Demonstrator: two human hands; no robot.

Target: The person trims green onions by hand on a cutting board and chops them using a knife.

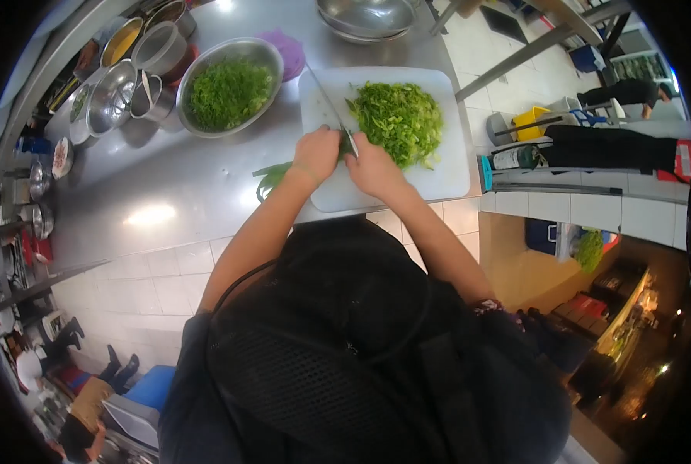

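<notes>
On a white cutting board [326,189], my right hand [374,166] is closed round the handle of a knife [330,100], whose blade points up and left. My left hand [317,153] is closed on long green leaves [272,176], which trail off the board's left edge onto the steel table; a short green part shows between the two hands by the blade. A heap of chopped greens [398,124] lies to the right of the knife. Left of the board stands a steel bowl [185,116] of finely cut greens [228,93].
Several bowls and pots, among them a steel bowl [111,98], stand at the steel table's [152,209] back left. Stacked bowls [367,17] sit beyond the board, near a purple bag [285,52]. People are visible at lower left and upper right.
</notes>
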